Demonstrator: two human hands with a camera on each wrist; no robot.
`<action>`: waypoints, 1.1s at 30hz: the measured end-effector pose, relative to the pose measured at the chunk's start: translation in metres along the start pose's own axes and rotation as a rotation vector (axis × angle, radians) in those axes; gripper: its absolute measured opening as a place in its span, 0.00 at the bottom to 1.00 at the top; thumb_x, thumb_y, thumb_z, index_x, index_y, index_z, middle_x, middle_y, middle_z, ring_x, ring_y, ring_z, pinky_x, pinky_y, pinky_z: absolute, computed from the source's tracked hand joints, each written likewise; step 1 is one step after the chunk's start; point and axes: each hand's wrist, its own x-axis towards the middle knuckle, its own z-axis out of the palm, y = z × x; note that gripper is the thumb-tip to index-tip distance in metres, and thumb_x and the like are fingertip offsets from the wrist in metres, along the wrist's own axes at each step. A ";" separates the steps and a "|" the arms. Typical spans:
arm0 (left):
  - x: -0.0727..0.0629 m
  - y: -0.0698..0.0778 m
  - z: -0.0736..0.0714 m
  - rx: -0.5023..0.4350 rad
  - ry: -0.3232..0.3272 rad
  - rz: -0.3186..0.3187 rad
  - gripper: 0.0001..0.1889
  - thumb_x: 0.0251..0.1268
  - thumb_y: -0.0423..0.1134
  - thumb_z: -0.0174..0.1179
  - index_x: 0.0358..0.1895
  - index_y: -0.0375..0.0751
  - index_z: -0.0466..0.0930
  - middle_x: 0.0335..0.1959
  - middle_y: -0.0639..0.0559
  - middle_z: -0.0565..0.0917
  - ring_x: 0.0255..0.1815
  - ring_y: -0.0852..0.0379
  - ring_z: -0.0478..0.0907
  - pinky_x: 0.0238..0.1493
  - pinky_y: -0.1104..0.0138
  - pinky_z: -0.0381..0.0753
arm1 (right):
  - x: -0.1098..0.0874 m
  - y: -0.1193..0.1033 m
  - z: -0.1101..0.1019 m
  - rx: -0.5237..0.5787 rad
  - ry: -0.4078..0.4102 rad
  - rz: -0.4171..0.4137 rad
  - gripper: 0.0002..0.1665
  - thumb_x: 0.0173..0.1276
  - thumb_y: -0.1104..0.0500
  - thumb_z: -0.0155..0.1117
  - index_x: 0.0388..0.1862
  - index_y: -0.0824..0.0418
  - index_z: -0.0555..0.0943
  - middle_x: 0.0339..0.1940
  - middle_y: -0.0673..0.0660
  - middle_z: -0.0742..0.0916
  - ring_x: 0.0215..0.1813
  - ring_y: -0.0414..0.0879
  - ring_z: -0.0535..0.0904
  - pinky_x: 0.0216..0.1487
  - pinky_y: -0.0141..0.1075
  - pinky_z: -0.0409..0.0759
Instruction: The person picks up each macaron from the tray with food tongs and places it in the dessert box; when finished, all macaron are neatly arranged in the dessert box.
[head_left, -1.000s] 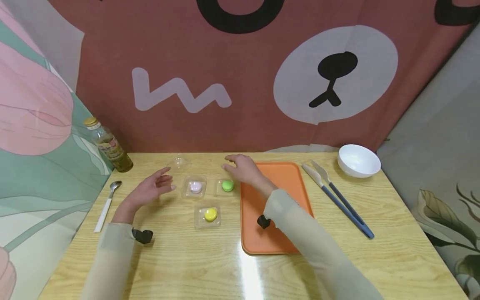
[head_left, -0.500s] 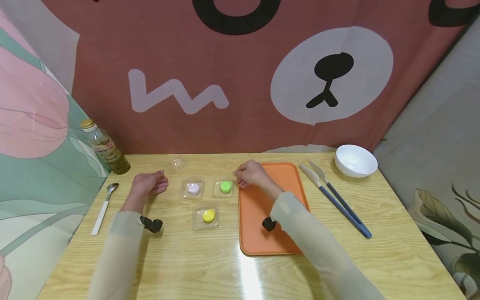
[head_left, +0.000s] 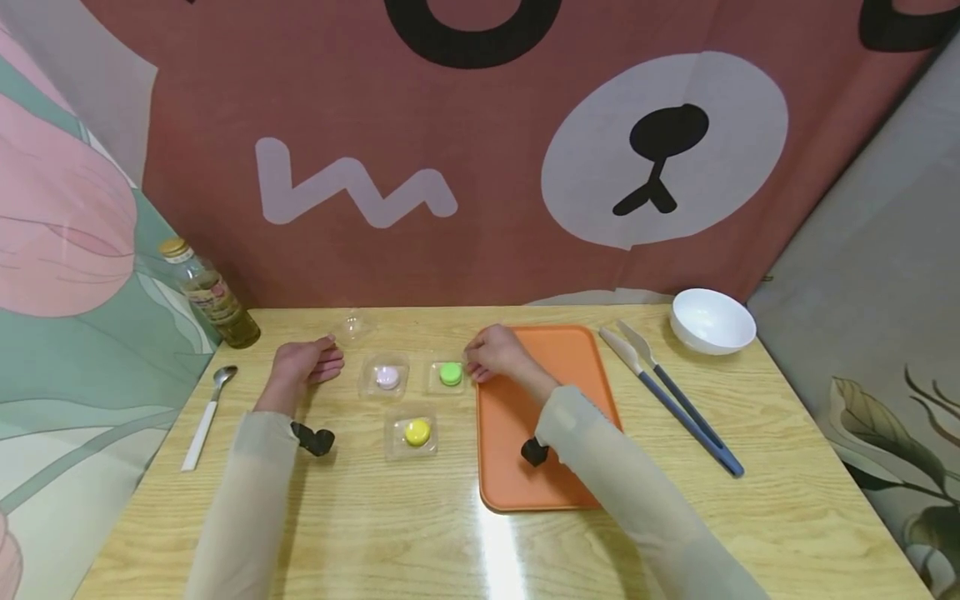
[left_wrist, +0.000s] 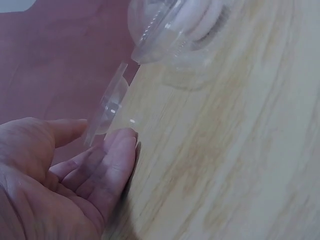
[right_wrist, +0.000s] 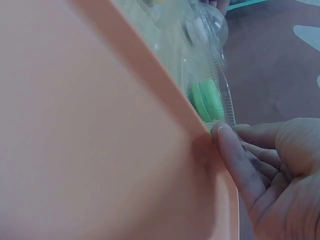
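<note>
In the left wrist view, a clear plastic lid (left_wrist: 111, 102) is held at its edge between the thumb and fingers of my left hand (left_wrist: 75, 170). In the head view that left hand (head_left: 303, 364) is at the back left, beside the lid (head_left: 352, 325). My right hand (head_left: 498, 350) reaches over the orange tray. Its thumb and forefinger (right_wrist: 252, 150) pinch the edge of a clear plastic box around a green macaron (right_wrist: 206, 100). The lilac macaron (head_left: 387, 377) and the yellow macaron (head_left: 417, 432) sit in clear plastic boxes between the hands.
The orange tray (head_left: 540, 467) lies under my right forearm. Blue-handled tongs (head_left: 693, 417) and a white bowl (head_left: 712, 322) are to its right. A spoon (head_left: 206, 421) and an oil bottle (head_left: 219, 300) stand at the left. Fabric backdrops (head_left: 337, 267) close off the back and sides.
My left hand has moved in to the lid, its fingers drawn together. My right hand has lowered to the green macaron's box edge and pinches it.
</note>
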 end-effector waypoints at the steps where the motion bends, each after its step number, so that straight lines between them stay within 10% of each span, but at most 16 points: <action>1: 0.000 0.000 0.000 0.000 0.003 0.000 0.23 0.75 0.46 0.58 0.61 0.31 0.74 0.26 0.55 0.89 0.29 0.61 0.90 0.41 0.67 0.90 | 0.000 0.000 0.001 -0.004 0.001 -0.003 0.17 0.74 0.63 0.61 0.56 0.72 0.83 0.33 0.62 0.91 0.25 0.44 0.86 0.32 0.37 0.90; 33: 0.009 0.007 0.011 -0.091 0.039 0.008 0.23 0.75 0.37 0.57 0.68 0.29 0.72 0.22 0.54 0.89 0.26 0.61 0.89 0.38 0.68 0.90 | 0.002 -0.004 0.006 -0.049 0.018 -0.009 0.15 0.74 0.64 0.62 0.54 0.70 0.85 0.33 0.63 0.91 0.26 0.45 0.87 0.31 0.36 0.89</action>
